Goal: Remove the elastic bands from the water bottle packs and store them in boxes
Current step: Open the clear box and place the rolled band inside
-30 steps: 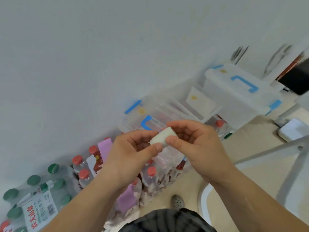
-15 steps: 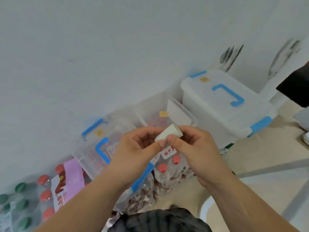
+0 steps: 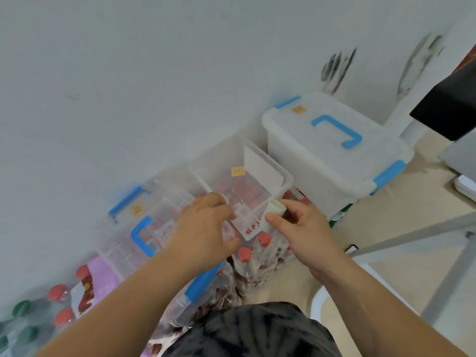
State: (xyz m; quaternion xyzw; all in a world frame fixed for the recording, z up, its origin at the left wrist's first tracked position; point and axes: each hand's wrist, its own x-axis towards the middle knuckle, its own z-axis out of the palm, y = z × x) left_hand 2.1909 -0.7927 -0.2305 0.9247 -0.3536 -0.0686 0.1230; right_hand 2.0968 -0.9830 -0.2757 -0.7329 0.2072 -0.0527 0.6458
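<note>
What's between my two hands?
Head view: the near corner of the open clear box, with its red-lettered white label, lies between the left hand and the right hand holding the rolled band.

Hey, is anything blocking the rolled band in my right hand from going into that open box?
Nothing visible does. The band, pinched in the right hand, is at the near corner of the open box; the left hand is off to its left.

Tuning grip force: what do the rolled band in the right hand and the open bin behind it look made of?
The rolled band: pale, matte, soft-looking strip wound into a roll, pinched by the right hand; probably woven elastic, though blur leaves it open. The open bin: clear, glossy, rigid plastic; red contents show through its walls.
</note>
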